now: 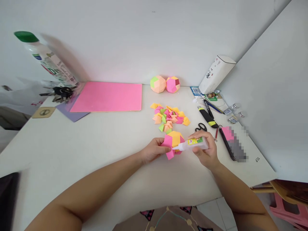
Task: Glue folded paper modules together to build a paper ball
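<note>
- Glue bottle (195, 142), squeezed too hard by the right hand (208, 155), could flood the paper shape (176, 138) and soak its folds.
- Nozzle (176, 148) sits just beside the thumb tip of the left hand (152, 151); a slip could put glue on skin and stick thumb to paper.
- Pink flaps (170, 154), near the left fingertips, could crease under a tighter pinch.
- Loose folded pieces (168, 116) lie just beyond both hands' fingers, where a stray knuckle could scatter them.
- Left fingers pinch the shape's left side, thumb on the near face; the shape is between the two hands.
- Right fingers wrap the bottle, thumb underneath, holding it nearly level with the nozzle aimed left.
</note>
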`<state>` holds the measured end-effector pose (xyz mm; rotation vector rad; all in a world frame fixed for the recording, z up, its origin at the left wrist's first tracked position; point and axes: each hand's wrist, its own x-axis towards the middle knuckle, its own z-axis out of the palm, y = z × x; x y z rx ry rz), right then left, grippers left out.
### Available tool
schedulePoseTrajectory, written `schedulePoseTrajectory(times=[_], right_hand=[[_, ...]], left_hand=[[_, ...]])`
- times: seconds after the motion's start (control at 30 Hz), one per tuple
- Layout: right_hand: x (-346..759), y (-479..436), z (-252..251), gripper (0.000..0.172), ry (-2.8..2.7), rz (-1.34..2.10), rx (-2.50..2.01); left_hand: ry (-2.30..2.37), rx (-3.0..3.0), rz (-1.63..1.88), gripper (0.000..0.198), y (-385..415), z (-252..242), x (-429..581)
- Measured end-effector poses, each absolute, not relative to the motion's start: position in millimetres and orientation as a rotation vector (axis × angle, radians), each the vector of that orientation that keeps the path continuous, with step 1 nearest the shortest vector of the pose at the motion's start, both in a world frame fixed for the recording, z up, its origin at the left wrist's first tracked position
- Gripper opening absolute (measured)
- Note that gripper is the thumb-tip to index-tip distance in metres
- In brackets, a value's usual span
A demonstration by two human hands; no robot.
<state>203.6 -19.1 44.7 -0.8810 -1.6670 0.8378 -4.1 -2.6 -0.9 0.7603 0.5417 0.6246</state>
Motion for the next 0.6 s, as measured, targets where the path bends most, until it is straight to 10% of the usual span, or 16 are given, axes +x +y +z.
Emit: schedulePoseTrajectory(times=[0.6], right_hand=[[203.5,-20.0,48.0,0.024,-1.65,0.877,-0.894]], left_hand=[[0.56,0.79,0.621,0.025,-2.9,-1.2,-4.2]])
